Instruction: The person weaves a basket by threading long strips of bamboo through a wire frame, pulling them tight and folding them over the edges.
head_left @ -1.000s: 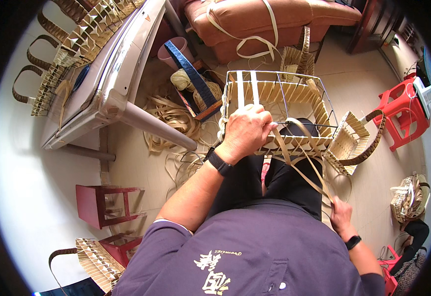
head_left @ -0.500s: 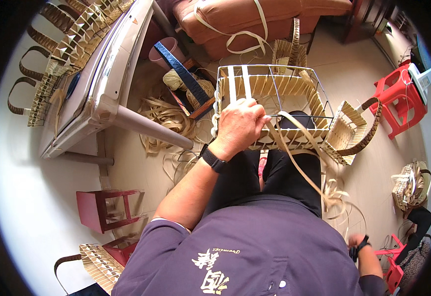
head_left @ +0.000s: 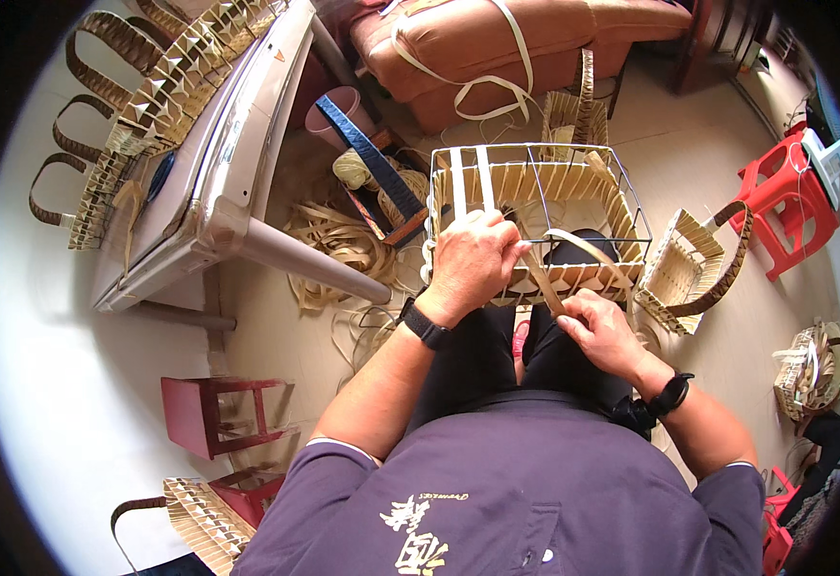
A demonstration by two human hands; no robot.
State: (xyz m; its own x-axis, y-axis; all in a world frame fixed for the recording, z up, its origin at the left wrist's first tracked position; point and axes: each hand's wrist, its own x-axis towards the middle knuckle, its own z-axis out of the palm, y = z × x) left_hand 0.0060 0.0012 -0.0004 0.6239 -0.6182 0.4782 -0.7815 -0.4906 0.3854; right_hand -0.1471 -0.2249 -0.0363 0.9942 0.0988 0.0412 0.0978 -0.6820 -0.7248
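A rectangular basket (head_left: 625,206) with a wire frame, partly woven in pale flat strips, stands before my knees. Closed over its near rim at the left is my left hand (head_left: 474,257); its thumb is by a tan strip (head_left: 545,284). My right hand (head_left: 604,331) pinches that strip just below the rim, to the right of the left hand. Two white strips (head_left: 486,182) run from the far rim to my left hand. Another pale strip (head_left: 588,248) loops over the near rim. What lies under my left fingers is hidden.
At right stand a small handled basket (head_left: 677,264) and a red stool (head_left: 792,197). Coiled strips (head_left: 328,252) and a box with a blue handle (head_left: 370,158) lie left, near a table leg (head_left: 314,257). A brown sofa (head_left: 497,58) is behind.
My right hand has come up from the far lower right to the basket's near rim, holding the tan strip close to my left hand. The left hand keeps its grip.
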